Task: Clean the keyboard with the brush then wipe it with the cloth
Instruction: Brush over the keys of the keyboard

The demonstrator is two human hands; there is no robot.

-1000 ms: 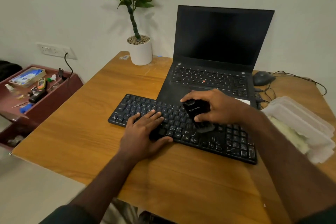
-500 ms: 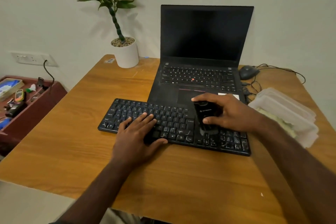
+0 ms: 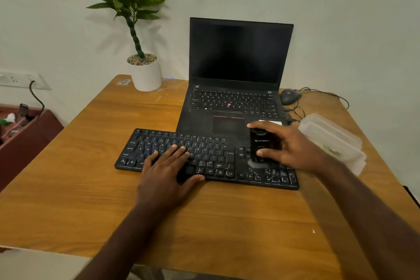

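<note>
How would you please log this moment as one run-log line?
step: brushing | right hand: holds brush on keyboard right side | left hand: flat, steadying keys | cloth: unused

A wooden table [image 3: 68, 188] is occupied by a keyboard [image 3: 216, 159], with laptop [image 3: 231, 107], potted plant [image 3: 146, 74], mouse [image 3: 289, 96] and plastic container [image 3: 334, 141] placed behind and beside it.

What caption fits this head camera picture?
Right hand brushes the keyboard with a black brush; left hand steadies it.

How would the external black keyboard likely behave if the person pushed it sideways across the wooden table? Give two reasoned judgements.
The keyboard looks thin, flat and rigid, so it would probably slide as one piece, not tip. The left hand rests flat on it, perhaps because brushing could shift something this light on the smooth table.
</note>
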